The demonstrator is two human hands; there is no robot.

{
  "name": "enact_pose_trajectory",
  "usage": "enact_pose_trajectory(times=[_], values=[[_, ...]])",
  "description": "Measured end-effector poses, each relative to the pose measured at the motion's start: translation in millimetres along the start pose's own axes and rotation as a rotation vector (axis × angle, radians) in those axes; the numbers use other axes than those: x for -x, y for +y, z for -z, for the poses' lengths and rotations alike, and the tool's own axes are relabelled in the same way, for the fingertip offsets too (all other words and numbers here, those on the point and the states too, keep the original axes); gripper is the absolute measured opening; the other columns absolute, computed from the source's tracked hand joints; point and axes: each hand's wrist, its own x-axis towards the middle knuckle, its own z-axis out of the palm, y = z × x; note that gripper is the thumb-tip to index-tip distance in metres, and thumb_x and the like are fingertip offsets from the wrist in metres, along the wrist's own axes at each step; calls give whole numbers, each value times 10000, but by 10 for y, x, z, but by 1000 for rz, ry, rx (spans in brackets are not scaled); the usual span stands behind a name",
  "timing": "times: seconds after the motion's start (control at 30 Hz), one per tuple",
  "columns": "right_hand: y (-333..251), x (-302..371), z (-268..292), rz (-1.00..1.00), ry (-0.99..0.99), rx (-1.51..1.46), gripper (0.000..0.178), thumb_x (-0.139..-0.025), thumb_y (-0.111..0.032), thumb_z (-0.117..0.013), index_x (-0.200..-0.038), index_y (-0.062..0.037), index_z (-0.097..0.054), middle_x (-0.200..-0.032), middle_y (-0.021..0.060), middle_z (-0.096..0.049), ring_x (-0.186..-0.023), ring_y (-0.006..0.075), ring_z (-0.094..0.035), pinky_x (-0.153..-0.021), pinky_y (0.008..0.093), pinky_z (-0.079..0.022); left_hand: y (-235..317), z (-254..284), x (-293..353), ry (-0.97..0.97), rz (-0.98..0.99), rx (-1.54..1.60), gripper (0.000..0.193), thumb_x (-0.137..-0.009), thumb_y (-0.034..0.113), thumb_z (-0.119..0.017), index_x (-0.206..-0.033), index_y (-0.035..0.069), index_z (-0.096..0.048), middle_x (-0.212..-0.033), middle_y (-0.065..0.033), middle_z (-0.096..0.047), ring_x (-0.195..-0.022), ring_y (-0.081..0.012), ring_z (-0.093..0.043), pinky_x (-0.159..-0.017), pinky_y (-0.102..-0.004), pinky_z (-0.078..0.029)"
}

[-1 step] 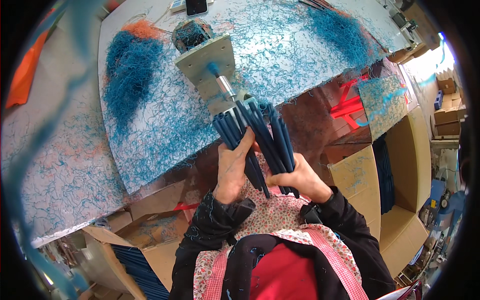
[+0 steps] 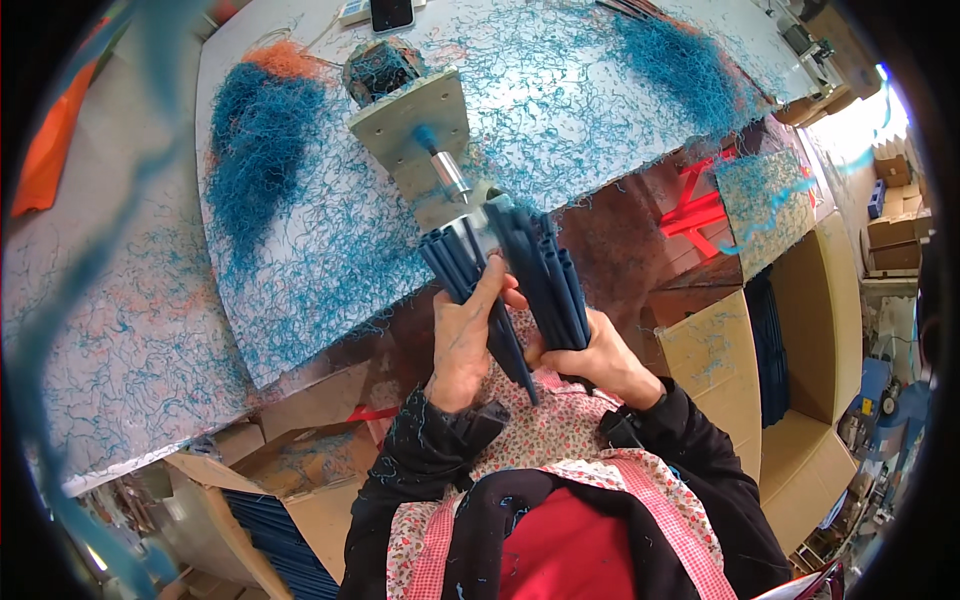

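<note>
My left hand (image 2: 462, 335) is closed around a bundle of slim dark blue rods (image 2: 458, 262), thumb laid along them; one longer rod slants down past the fingers. In my right hand (image 2: 608, 358) is a second bundle of dark blue rods (image 2: 545, 275), gripped near its lower end. The bundles lean apart, their upper ends close together. Just beyond them, a bench machine has a shiny metal spindle (image 2: 450, 175) with a blue-stained base, fixed to a pale metal plate (image 2: 440, 115). Whether any rod touches the spindle cannot be made out.
Curly blue shavings cover the white table (image 2: 540, 85), heaped in a blue pile (image 2: 262, 140) at left and another pile (image 2: 685, 75) at right. Cardboard boxes with blue rods stand at lower left (image 2: 325, 520) and right (image 2: 715, 360). A red metal frame (image 2: 695, 210) is beyond the right box.
The right-hand rods have drawn into a tighter bundle, with the right fingers wrapped further round them. The left bundle has shifted slightly left and down.
</note>
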Motion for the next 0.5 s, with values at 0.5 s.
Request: enact_pose_trajectory(times=[0.5], values=[[0, 28, 27, -38, 42, -48, 309, -716, -113, -749, -974, 7, -630, -781, 43, -656, -703, 108, -616, -651, 255, -495, 6, -114, 16, -121, -44, 235, 283, -898, 200, -701, -1090, -1, -649, -986, -61, -691, -833, -117, -662, -727, -256, -535]])
